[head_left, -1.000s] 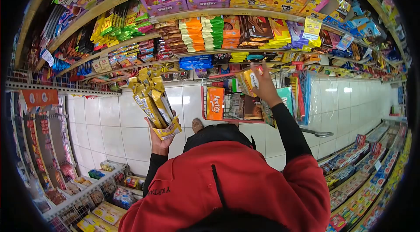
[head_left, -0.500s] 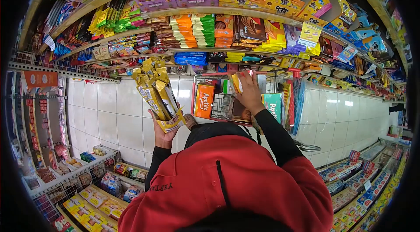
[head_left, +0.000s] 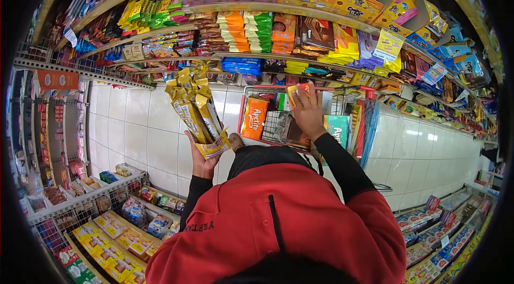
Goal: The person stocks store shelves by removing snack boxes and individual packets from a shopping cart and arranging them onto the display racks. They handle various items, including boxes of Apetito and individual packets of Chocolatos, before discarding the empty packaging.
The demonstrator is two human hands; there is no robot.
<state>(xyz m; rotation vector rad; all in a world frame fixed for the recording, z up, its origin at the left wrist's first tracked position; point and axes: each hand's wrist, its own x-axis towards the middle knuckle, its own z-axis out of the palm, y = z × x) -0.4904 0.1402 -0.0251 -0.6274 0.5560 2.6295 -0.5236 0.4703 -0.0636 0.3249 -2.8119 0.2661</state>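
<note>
My left hand (head_left: 202, 158) is closed around the bottom of a gold display box (head_left: 215, 146) packed with several long gold-wrapped snack bars (head_left: 195, 103), which stick up out of it. Over the shopping cart (head_left: 243, 103), my right hand (head_left: 309, 114) has its fingers on a yellow and red pack (head_left: 292, 94), mostly hidden beneath them. Inside the cart lie an orange Apetito box (head_left: 254, 118), a dark brown box (head_left: 298, 135) below my right hand and a teal box (head_left: 336, 126) beside my right wrist.
Shelves of wafers and snacks (head_left: 230, 29) stretch across the front, with price cards (head_left: 390, 44) hanging from them. A wire rack of packs (head_left: 88, 201) stands at the left. Boxed goods (head_left: 428, 220) line the lower right. White floor tiles (head_left: 136, 107) show on both sides.
The view has shifted slightly, so shelves and cart appear a little further right and lower. My left hand keeps the gold box; my right hand stays on the yellow and red pack.
</note>
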